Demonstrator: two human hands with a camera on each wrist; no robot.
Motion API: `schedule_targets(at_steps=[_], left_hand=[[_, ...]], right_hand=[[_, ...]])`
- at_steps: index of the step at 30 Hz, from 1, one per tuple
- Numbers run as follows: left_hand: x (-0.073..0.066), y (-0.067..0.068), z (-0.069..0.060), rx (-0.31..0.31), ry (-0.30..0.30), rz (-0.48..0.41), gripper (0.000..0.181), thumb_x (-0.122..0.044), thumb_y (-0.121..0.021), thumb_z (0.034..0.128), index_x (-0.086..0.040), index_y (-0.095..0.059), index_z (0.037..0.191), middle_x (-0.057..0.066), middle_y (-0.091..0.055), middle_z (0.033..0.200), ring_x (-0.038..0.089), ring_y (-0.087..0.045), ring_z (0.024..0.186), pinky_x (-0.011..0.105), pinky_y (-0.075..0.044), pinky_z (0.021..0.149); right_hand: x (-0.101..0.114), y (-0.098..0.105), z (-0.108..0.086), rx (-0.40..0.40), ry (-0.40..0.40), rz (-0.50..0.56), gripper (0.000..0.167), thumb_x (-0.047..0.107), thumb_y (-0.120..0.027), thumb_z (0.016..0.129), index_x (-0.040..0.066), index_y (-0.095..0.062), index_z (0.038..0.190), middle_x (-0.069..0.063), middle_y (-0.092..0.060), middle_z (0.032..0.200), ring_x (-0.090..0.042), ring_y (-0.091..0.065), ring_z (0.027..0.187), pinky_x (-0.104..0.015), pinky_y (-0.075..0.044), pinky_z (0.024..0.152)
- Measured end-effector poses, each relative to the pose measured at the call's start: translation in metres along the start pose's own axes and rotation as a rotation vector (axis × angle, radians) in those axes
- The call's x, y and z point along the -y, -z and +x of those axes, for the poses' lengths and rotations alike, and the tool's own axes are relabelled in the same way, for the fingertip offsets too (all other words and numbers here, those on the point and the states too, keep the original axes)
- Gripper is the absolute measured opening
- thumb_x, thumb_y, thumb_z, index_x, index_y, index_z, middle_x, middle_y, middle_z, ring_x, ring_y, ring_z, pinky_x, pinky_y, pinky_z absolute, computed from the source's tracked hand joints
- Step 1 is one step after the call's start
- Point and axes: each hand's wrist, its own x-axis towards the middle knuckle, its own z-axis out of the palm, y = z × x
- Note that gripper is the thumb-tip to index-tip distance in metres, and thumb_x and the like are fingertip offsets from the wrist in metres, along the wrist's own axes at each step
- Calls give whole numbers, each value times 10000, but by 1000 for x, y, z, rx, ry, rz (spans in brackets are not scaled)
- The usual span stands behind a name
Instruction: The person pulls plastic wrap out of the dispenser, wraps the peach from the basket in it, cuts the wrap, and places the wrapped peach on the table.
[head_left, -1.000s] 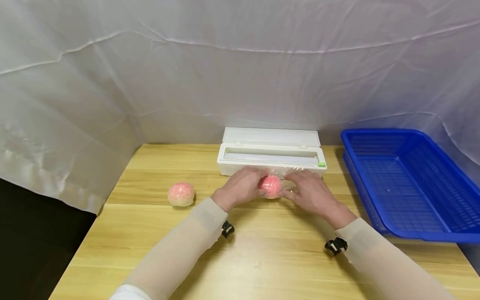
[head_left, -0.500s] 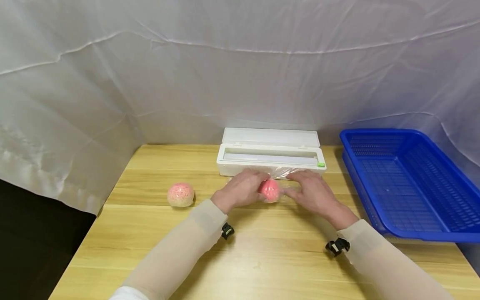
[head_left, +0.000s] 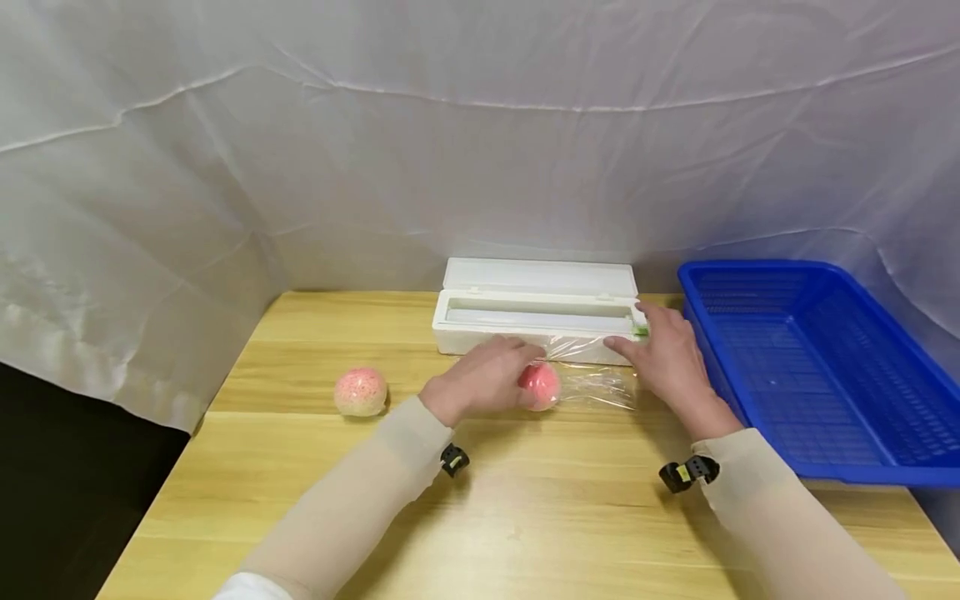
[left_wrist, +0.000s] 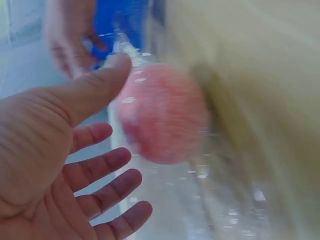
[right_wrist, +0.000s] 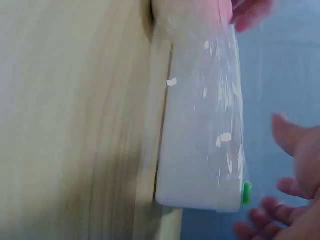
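A pink peach-like ball (head_left: 542, 385) lies on the table in front of a white cling film dispenser (head_left: 517, 342), with clear cling film (head_left: 597, 389) over it. My left hand (head_left: 487, 375) is beside the ball; in the left wrist view its thumb rests near the ball's edge and the fingers are spread, gripping nothing. At the dispenser's right end my right hand (head_left: 671, 367) hovers by the green slider (right_wrist: 246, 193), fingers loosely bent and apart from each other. Film stretches along the dispenser's front in the right wrist view.
A second ball (head_left: 361, 392), speckled pink above and cream below, sits to the left on the wooden table (head_left: 510, 517). On the right stands a blue plastic basket (head_left: 787, 450). The dispenser's lid (head_left: 540, 275) is raised at the back, against a grey-white cloth.
My right hand has left the film beside the ball and moved right to the dispenser's slider end. The ball has shifted slightly toward me; my left hand stays beside it.
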Motion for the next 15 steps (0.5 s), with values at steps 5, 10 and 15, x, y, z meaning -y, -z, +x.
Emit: schedule_targets(at_steps=[5, 10, 15], left_hand=[[-7, 18, 20, -55, 13, -18, 490, -377, -688, 1034, -155, -618, 1465, 24, -665, 1436, 246, -580, 1357, 377, -437, 1183], [-15, 26, 46, -92, 17, -31, 390, -340, -620, 1079, -154, -663, 1419, -13, -708, 1381, 196, -623, 1326, 343, -462, 1163], [-22, 28, 67, -96, 6, -21, 348, -306, -570, 1104, -146, -682, 1392, -13, -724, 1352, 178, -654, 1288, 343, -488, 1135]], right_hand=[[-8, -5, 14, 117, -64, -27, 897, 548, -721, 969, 20, -378, 1608, -358, -363, 1574, -531, -361, 1440, -729, -344, 1148], [-17, -11, 16, 75, -32, -36, 647, 401, -754, 982, 11, -570, 1465, -337, -463, 1432, -500, -457, 1309, -678, -406, 1076], [-27, -18, 11, -6, -5, 22, 546, 279, -790, 964, 37, -612, 1420, -279, -503, 1312, -426, -528, 1105, -605, -459, 932]])
